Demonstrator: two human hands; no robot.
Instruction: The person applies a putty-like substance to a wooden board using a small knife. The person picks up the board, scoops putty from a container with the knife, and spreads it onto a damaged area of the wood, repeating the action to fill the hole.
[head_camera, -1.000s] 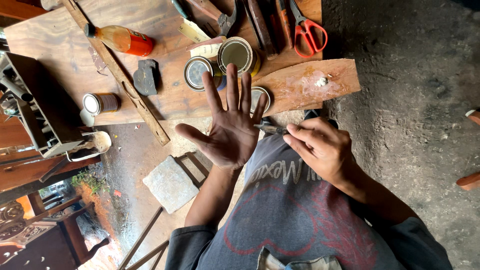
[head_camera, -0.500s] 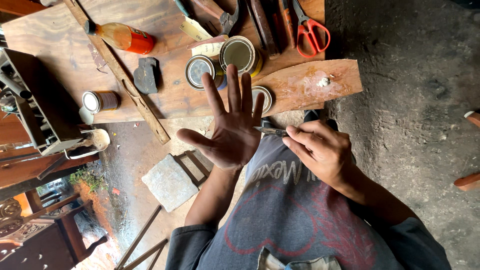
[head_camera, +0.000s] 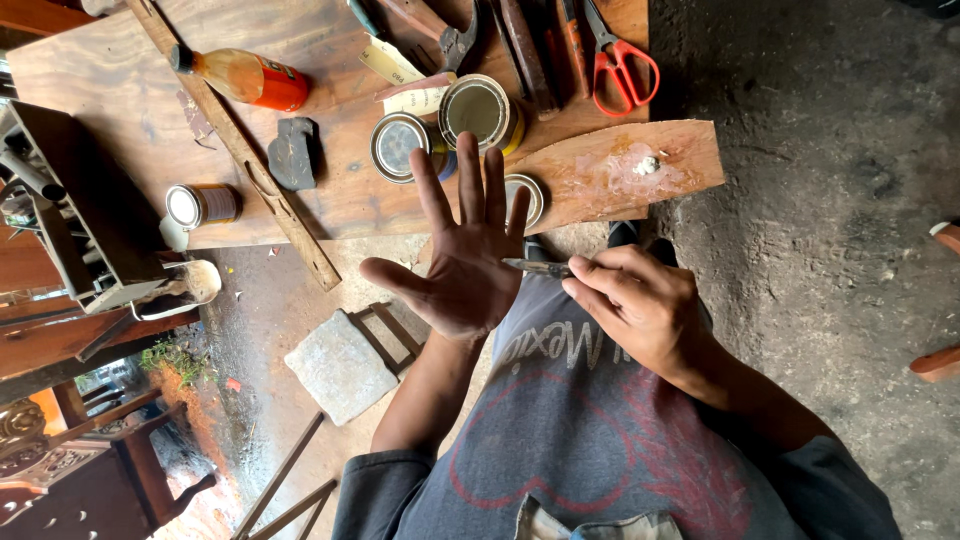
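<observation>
Left hand (head_camera: 467, 262) up, palm open toward me, fingers (head_camera: 470, 175) spread and straight, thumb out to the side, forearm rising from below. Right hand (head_camera: 640, 305) just beside it, knuckles up, fingers curled into a pinch, wrist bent inward.

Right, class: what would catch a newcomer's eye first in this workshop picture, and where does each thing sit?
The left hand stands out at the centre, palm open and fingers spread, while the right hand beside it pinches a small metal blade pointed at that palm. Behind them, on the wooden board, lie red-handled scissors at the top and an orange bottle on its side to the left.
</observation>
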